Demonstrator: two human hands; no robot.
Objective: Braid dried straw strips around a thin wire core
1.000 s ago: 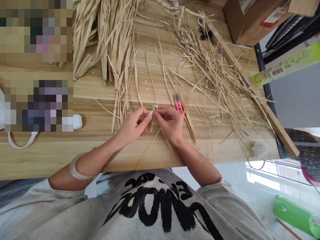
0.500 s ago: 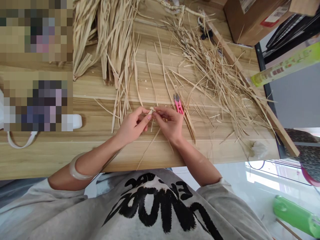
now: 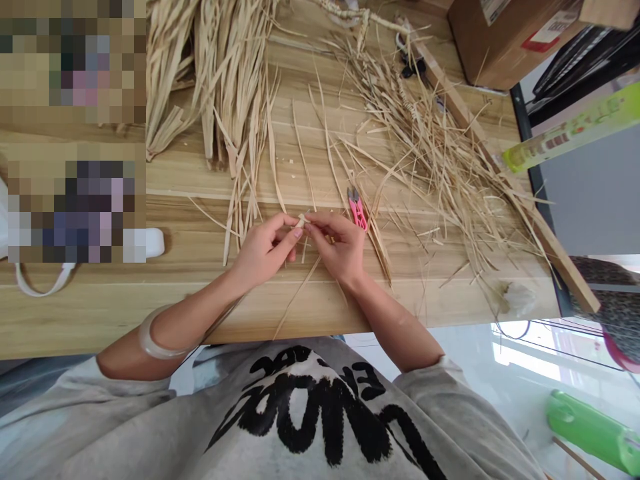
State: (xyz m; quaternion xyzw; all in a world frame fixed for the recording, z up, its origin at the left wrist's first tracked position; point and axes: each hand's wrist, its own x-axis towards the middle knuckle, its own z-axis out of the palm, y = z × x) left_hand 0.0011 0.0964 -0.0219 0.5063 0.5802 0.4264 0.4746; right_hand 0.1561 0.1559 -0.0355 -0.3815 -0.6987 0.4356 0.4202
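Above the front part of the wooden table, my left hand [image 3: 267, 248] and my right hand [image 3: 340, 245] meet, thumbs and fingers closed in a pinch. Between the fingertips is a small pale piece of straw work [image 3: 301, 221], held by both hands; the fingers cover most of it. Just beyond my right hand lie pink-handled snips [image 3: 357, 208], blades pointing away. A thin straw strip [image 3: 299, 297] trails below the hands toward the table edge. Flat straw strips [image 3: 273, 150] lie past my fingers.
A thick bundle of dried straw [image 3: 225, 73] is at the back left. Loose thin straw [image 3: 430, 147] covers the right side, along a wooden bar [image 3: 540, 230]. Beyond stand a cardboard box [image 3: 500, 47] and a green-yellow plastic package [image 3: 565, 137]. The upper left is pixelated.
The fingers of both hands have shifted slightly around the small straw piece, and less of it shows. Everything else lies as before.
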